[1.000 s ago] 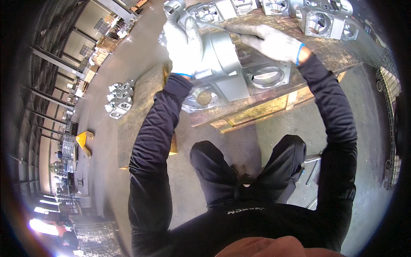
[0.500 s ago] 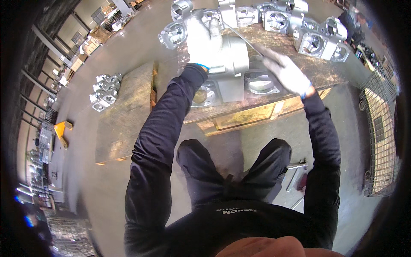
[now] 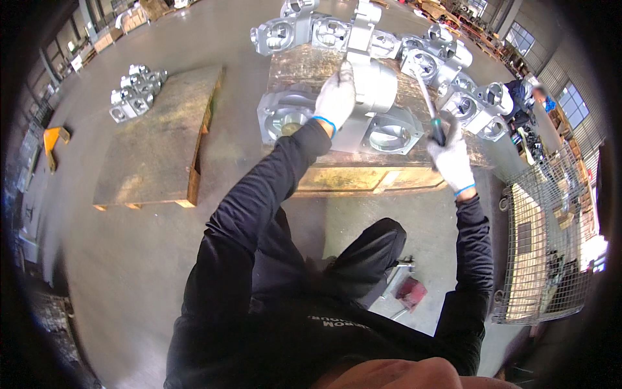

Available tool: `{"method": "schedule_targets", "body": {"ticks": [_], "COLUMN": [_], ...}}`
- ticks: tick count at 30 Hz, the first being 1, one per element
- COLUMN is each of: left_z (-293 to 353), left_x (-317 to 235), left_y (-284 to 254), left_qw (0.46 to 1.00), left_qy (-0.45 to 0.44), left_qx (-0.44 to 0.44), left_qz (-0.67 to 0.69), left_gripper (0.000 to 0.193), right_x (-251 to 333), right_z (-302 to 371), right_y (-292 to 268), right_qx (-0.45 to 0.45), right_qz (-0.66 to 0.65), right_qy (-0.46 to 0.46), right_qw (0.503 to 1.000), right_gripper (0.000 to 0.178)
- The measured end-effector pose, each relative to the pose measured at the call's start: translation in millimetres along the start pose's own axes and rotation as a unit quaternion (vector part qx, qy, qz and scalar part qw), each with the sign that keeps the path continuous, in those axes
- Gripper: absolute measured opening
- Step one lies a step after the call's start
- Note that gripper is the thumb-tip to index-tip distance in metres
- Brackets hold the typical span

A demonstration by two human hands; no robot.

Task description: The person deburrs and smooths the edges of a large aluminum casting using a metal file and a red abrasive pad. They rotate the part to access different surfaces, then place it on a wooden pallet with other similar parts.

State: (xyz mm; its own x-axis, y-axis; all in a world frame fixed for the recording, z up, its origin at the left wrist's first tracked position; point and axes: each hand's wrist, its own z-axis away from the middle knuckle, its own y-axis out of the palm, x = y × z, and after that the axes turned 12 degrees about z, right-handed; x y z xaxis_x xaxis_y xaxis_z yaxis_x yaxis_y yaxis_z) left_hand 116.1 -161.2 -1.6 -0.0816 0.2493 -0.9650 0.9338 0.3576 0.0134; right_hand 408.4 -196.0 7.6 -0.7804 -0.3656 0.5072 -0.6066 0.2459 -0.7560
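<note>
A large silver metal casting [image 3: 379,87] with a round barrel and open-bored square ends lies on the near edge of the wooden-topped crate [image 3: 414,97]. My left hand [image 3: 337,97], in a white glove, is closed against the casting's left side, its fingertips near the upright neck. In my gloved right hand [image 3: 452,159] is a hand tool with a long thin metal shaft and a black and green handle [image 3: 438,132]. Its shaft points away from me, right of the casting. Whether it is a file or a screwdriver I cannot tell.
Several similar castings [image 3: 463,104] line the far and right edges of the crate top. A low pallet [image 3: 155,142] at the left bears more castings [image 3: 136,93]. A wire mesh cage [image 3: 544,240] stands at the right. A red object [image 3: 410,293] lies on the floor.
My right hand has drawn the tool back from the casting, toward the right and nearer me. The left hand has shifted lower on the casting. My view has turned somewhat.
</note>
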Motion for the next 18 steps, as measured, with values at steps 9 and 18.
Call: {"method": "schedule_targets", "body": {"ticks": [9,18], "left_z": [96,201], "left_x": [39,63], "left_y": [5,-16], "left_qw": [0.948,0.952], "left_qy": [0.292,0.302], "left_qx": [-0.056,-0.043], "left_qz": [-0.114,0.036], "left_gripper": [0.043,0.015], "right_x": [81,180], "right_z": [-58,-75], "right_y": [-47,-62], "right_qx": [0.002,0.324], "right_qz": [0.180,0.260], "right_qy": [-0.189,-0.281], "right_qw": [0.965,0.865], "right_gripper": [0.040,0.031]}}
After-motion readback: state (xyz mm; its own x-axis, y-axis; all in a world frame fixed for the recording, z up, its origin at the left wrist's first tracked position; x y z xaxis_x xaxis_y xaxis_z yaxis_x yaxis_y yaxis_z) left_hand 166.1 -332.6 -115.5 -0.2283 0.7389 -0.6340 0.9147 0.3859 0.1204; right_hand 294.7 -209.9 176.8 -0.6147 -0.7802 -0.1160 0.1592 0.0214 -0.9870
